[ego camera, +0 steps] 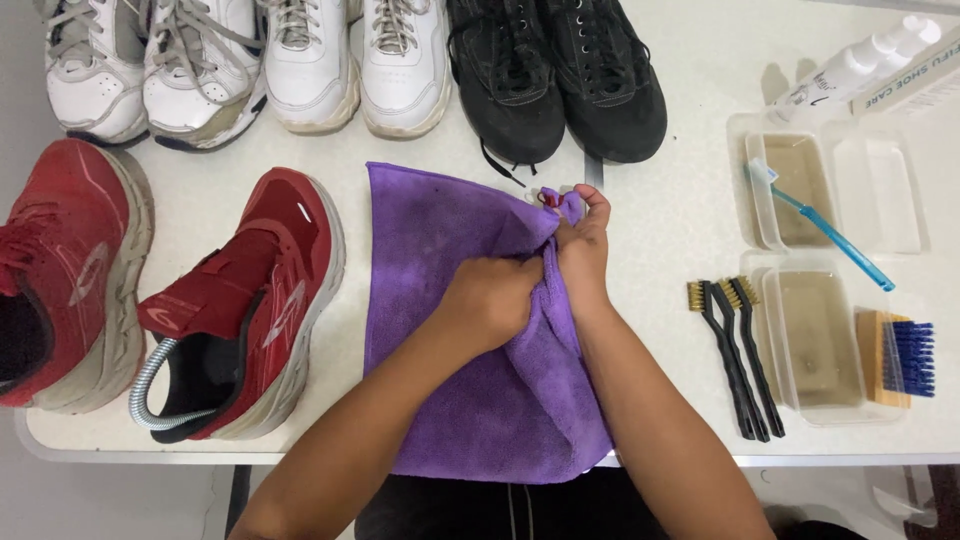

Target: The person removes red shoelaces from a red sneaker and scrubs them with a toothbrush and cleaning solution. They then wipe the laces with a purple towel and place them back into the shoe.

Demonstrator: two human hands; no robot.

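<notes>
A purple microfibre cloth lies spread on the white table, its near edge hanging over the front. My left hand is closed on a bunched fold of the cloth near its right side. My right hand pinches the cloth's top right corner, touching my left hand. A small white tag with a red mark shows just above my right fingers.
A pair of red sneakers sits at the left, white sneakers and black shoes along the back. To the right are two black wire brushes, clear trays of murky water, a blue toothbrush, a wooden brush with blue bristles and a white spray bottle.
</notes>
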